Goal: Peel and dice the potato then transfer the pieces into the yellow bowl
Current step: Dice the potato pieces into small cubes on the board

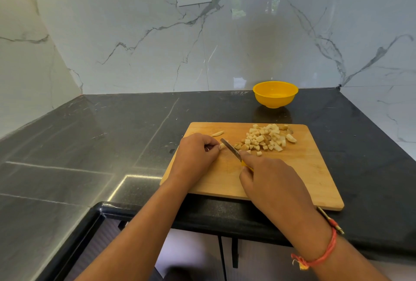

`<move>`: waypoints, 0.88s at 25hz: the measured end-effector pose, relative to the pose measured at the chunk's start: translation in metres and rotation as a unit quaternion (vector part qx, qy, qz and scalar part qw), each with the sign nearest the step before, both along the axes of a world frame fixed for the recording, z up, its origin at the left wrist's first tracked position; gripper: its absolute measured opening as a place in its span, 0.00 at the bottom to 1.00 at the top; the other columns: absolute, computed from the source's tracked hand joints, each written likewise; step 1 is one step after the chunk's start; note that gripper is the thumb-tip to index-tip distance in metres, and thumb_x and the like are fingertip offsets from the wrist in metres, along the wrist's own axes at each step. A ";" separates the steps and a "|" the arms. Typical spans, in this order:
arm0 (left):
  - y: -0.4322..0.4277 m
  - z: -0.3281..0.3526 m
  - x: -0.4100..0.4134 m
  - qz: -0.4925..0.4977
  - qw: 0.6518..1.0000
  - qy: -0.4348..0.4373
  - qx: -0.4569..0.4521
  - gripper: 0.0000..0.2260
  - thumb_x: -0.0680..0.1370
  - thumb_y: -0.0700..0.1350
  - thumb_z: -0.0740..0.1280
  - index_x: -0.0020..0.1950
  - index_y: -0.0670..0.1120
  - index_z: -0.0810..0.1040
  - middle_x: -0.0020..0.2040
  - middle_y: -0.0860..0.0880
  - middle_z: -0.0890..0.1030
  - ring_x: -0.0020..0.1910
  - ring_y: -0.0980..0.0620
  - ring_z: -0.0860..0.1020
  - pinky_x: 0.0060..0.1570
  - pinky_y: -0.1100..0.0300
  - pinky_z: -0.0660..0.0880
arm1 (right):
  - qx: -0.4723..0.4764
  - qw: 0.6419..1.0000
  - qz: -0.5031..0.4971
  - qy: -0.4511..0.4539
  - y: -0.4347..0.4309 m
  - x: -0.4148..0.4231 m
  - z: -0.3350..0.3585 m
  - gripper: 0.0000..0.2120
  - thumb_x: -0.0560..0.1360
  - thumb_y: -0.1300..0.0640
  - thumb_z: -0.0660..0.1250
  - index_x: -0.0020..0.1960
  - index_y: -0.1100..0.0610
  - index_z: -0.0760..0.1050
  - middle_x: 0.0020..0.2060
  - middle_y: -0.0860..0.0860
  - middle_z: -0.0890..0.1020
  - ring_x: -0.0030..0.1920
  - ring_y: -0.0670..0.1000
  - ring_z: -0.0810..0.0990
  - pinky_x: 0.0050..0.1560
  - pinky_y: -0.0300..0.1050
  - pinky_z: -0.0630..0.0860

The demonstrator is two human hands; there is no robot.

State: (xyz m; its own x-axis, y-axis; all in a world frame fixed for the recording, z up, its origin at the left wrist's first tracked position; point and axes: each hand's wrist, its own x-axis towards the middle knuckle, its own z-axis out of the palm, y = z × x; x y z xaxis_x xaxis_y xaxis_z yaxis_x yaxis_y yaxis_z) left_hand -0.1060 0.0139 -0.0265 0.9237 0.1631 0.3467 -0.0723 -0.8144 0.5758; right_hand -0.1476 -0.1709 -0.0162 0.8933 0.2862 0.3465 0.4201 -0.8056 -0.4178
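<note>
Knife (230, 149) at potato (222, 145); board (304, 168) near counter edge (202, 211)

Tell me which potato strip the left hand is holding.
The potato strip pinched by the left hand, right beside the knife. The other strip lies loose farther back on the cutting board.
</note>
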 end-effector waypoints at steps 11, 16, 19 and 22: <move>0.002 0.000 0.001 -0.009 1.000 -0.005 0.014 0.05 0.77 0.47 0.71 0.50 0.51 0.86 0.43 0.58 0.84 0.42 0.63 0.78 0.41 0.76 0.69 | -0.031 0.998 0.029 0.039 0.010 0.015 0.009 0.22 0.82 0.51 0.55 0.76 0.43 0.65 0.50 0.47 0.82 0.47 0.48 0.79 0.47 0.44 0.77; 0.000 0.001 -0.001 -0.006 1.000 -0.002 0.011 0.05 0.78 0.47 0.71 0.52 0.51 0.86 0.41 0.59 0.82 0.41 0.61 0.78 0.41 0.74 0.70 | -0.045 0.997 0.032 0.055 0.017 0.025 0.009 0.21 0.82 0.50 0.56 0.75 0.43 0.68 0.45 0.47 0.80 0.45 0.47 0.78 0.45 0.44 0.78; -0.002 0.001 -0.002 0.003 1.000 -0.002 0.019 0.05 0.78 0.48 0.70 0.50 0.51 0.86 0.40 0.58 0.82 0.39 0.60 0.77 0.39 0.73 0.69 | -0.058 0.997 0.019 0.044 0.007 0.018 0.006 0.22 0.82 0.51 0.55 0.76 0.41 0.66 0.49 0.47 0.81 0.47 0.49 0.79 0.46 0.46 0.79; -0.002 0.000 -0.002 0.014 1.000 -0.007 0.019 0.05 0.78 0.48 0.70 0.49 0.50 0.86 0.39 0.59 0.82 0.39 0.61 0.77 0.39 0.71 0.70 | -0.083 0.996 0.010 0.032 -0.011 0.004 0.006 0.23 0.82 0.51 0.54 0.76 0.38 0.63 0.48 0.47 0.81 0.46 0.49 0.79 0.46 0.49 0.80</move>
State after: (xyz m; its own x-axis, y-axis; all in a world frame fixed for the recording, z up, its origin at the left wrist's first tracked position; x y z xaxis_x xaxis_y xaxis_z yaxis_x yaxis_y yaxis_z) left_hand -0.1078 0.0118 -0.0266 0.9140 0.1743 0.3665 -0.0580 -0.8378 0.5430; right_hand -0.1431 -0.1815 -0.0103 0.9054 0.3531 0.2356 0.4141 -0.8571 -0.3065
